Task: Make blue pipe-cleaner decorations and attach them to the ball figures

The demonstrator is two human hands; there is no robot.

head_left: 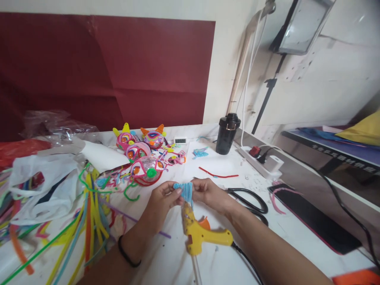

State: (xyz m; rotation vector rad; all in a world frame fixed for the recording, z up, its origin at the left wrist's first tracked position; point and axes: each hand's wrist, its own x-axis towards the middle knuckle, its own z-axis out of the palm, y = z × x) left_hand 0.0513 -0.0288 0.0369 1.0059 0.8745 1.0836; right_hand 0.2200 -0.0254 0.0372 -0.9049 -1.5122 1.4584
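Observation:
Between my two hands is a small light-blue piece of pipe cleaners (186,191), laid in side-by-side rows. My left hand (164,200) pinches its left edge between thumb and fingers. At its right edge, my right hand (209,193) has its fingers closed on it. A yellow hot glue gun (204,235) lies on the table just below the piece, its nozzle end pointing up towards it and a clear glue stick (196,269) sticking out behind. Black-handled scissors (251,202) lie by my right forearm, their blades partly hidden behind my hand.
Several colourful animal-like crafts (147,170) stand at the back. Loose pipe cleaners (89,221) and a white plastic bag (44,186) crowd the left. Rightward are a black cup (228,134), a power strip (261,162) and a dark phone (317,219). A red pipe cleaner (218,174) lies beyond my right hand.

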